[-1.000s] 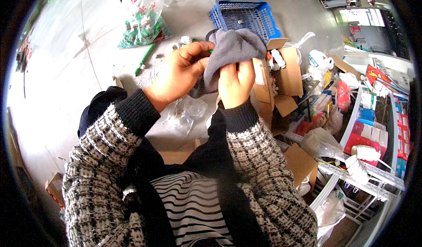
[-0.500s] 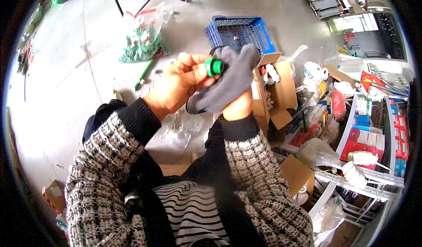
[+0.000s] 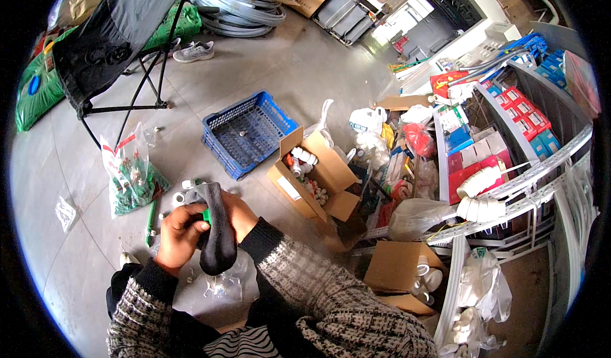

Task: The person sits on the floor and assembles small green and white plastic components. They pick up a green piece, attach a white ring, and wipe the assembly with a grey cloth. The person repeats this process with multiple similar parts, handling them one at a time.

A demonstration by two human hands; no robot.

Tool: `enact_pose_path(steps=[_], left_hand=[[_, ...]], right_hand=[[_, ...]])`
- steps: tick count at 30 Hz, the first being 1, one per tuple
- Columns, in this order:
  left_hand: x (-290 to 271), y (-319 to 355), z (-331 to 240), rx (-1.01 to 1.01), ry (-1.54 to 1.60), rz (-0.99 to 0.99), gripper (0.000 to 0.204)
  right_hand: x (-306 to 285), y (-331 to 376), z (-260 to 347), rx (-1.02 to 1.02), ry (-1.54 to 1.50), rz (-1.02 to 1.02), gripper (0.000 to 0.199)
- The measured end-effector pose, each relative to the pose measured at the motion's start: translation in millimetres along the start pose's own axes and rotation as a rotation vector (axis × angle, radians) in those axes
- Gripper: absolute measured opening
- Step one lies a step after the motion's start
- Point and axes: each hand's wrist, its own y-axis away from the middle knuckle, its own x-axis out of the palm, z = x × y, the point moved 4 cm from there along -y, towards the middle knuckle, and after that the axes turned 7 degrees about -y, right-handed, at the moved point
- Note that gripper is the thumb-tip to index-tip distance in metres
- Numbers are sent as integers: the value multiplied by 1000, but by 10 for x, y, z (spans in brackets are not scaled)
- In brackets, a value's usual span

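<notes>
Between the thumb and fingers of my left hand is a small green plastic fitting, mostly hidden by the fingers and pressed against a dark grey cloth. The cloth looks like a sock or a mitten and hangs down in a loop. My right hand is closed on the cloth from its right side, its fingertips hidden behind the fabric. White pipe fittings lie on the floor just beyond my hands. A green tube lies to their left.
A bag of green fittings stands at left, near a folding chair. Ahead is a blue crate; right of it, an open carton of white fittings. Shelving with boxes fills the right side. Another carton stands nearer me.
The view has swung to the right, bringing in the chair and more shelving. My hands now sit lower and further left in the picture. The cloth has turned and covers more of the fitting.
</notes>
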Motion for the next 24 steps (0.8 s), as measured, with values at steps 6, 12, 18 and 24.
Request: enact_pose_path(steps=[6,12,18,24], left_hand=[[-226,62,70,-42,240,-27,25],[-590,-197,405,-407,319,-83,27],[-1516,-546,1738,-625,-26,-301,24],[-2827,-1049,2901,-525,-494,-627,13]], right_hand=[[-87,-282,-236,-219,222,88,21],[-86,-112,170,-74,-383,203,11],[-307,-105,380,-185,-522,131,11],[-230,-122,520,-549,559,-130,14]])
